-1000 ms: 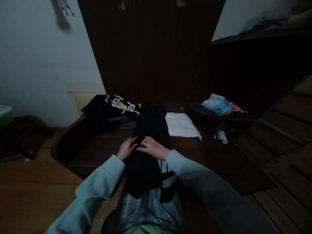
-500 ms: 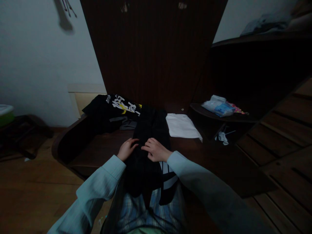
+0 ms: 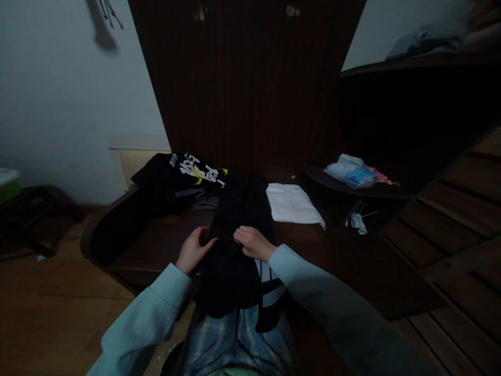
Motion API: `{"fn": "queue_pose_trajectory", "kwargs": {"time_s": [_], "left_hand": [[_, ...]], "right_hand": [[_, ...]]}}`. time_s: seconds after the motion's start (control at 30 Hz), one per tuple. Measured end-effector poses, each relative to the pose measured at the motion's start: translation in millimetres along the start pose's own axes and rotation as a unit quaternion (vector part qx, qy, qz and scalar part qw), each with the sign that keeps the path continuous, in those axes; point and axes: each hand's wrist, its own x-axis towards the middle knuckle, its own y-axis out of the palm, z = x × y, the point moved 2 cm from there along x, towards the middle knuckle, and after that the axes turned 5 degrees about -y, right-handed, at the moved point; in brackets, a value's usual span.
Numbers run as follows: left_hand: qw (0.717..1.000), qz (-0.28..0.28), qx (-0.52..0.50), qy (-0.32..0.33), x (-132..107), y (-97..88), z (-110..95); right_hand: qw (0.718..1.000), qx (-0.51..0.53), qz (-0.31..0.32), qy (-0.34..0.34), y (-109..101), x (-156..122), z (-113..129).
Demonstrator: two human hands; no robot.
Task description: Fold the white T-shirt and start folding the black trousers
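A long black garment (image 3: 235, 271) lies lengthwise over the brown bench, its near end hanging over my lap. Grey-white bands mark its lower right side; the dark cloth hides what kind of garment it is. At its left edge is my left hand (image 3: 192, 251), thumb stretched apart from the bent fingers, with no cloth visibly gripped. My right hand (image 3: 253, 243) rests on the garment's middle with fingers curled together on the fabric. To the right is a folded white garment (image 3: 293, 203). A black T-shirt (image 3: 168, 180) with white and yellow lettering is heaped at the back left.
The bench (image 3: 156, 243) has a raised curved left end and a dark wooden panel (image 3: 242, 89) behind it. On the right, a small shelf (image 3: 332, 184) holds a plastic packet (image 3: 352, 172). A stool (image 3: 35, 214) with a green tub (image 3: 8, 187) stands left.
My left hand has moved left and slightly towards me, thumb and fingers spreading apart. My right hand has shifted slightly right, away from the left. The garment's left edge lies a little further left.
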Motion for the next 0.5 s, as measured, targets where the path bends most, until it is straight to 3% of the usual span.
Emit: {"fn": "queue_pose_trajectory", "kwargs": {"time_s": [0.2, 0.33, 0.5], "left_hand": [[0.996, 0.032, 0.056, 0.063, -28, -9.3, 1], [0.995, 0.078, 0.021, 0.052, -23, -10.5, 5], [0.996, 0.070, 0.012, 0.057, -21, -10.5, 5]], "right_hand": [[1.000, 0.007, -0.006, -0.008, 4, -3, -1], [1.000, 0.030, 0.005, 0.001, 2, -3, -3], [0.998, 0.021, 0.056, 0.022, -10, -1, 3]]}}
